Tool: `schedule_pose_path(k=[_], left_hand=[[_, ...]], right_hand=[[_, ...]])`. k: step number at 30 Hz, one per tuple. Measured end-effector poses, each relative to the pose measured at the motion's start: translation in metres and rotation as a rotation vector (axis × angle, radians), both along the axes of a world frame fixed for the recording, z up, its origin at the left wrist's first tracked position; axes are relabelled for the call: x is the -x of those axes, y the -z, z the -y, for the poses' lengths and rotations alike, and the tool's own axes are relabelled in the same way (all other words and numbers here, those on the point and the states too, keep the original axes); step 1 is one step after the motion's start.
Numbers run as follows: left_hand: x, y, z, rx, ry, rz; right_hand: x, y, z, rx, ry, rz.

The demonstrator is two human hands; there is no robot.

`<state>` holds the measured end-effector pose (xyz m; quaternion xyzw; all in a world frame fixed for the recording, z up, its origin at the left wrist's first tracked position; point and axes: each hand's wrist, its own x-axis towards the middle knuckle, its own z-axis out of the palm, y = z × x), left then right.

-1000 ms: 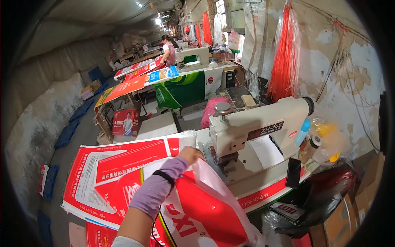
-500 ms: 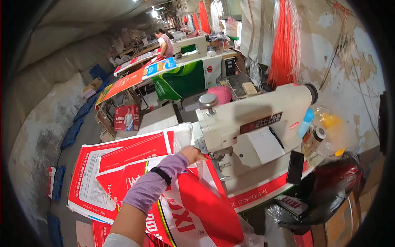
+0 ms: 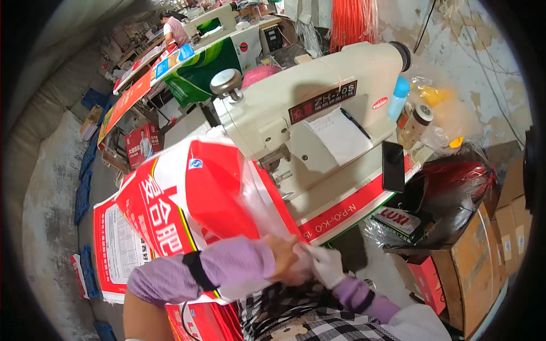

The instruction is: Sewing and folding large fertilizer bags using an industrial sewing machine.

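A red-and-white woven sack with a translucent inner liner drapes over the sewing machine's bed and bulges up at its far end. My left hand, in a purple sleeve with a black band, is closed on the sack's near edge. My right hand, in a white glove, meets it there, its fingers also closed at that edge. Motion blurs the fingers, and some are hidden. Just beyond stands the cream sewing machine, its needle area right of the sack.
More printed sacks lie at the left. A phone, a notepad with a pen, a blue bottle and a jar sit by the machine. Cardboard boxes stand at right. Another person works far off.
My left hand has come away from the needle area toward my body, drawing the sack's edge along. My right hand has come into view beside it. The view has shifted.
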<state>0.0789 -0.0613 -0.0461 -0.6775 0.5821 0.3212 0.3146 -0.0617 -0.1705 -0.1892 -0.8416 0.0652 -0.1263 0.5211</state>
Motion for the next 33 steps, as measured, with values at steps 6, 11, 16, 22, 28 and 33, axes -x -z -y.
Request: schedule_pose_path(k=[6, 11, 16, 22, 28, 33], left_hand=[[-0.09, -0.045, -0.09, 0.107, -0.245, -0.019], [0.027, 0.005, -0.182, 0.264, -1.069, -0.524], [0.102, 0.067, -0.142, 0.701, -2.3, -1.013], [0.081, -0.029, -0.104, 0.721, -1.018, -0.61], [0.068, -0.002, -0.066, 0.516, -0.102, -0.3], [0.071, 0.019, -0.042, 0.149, -0.319, -0.721]], right_hand=[[-0.102, -0.006, -0.02, -0.018, -0.054, 0.059], [-0.123, 0.015, -0.057, -1.368, 0.029, 0.128], [-0.069, -0.015, -0.107, -1.405, -0.414, -0.049], [-0.069, -0.021, -0.044, -1.506, -0.21, -0.157], [-0.08, -0.023, -0.058, -0.394, -0.016, -0.152], [-0.057, -0.048, -0.051, 0.072, -0.132, -0.373]])
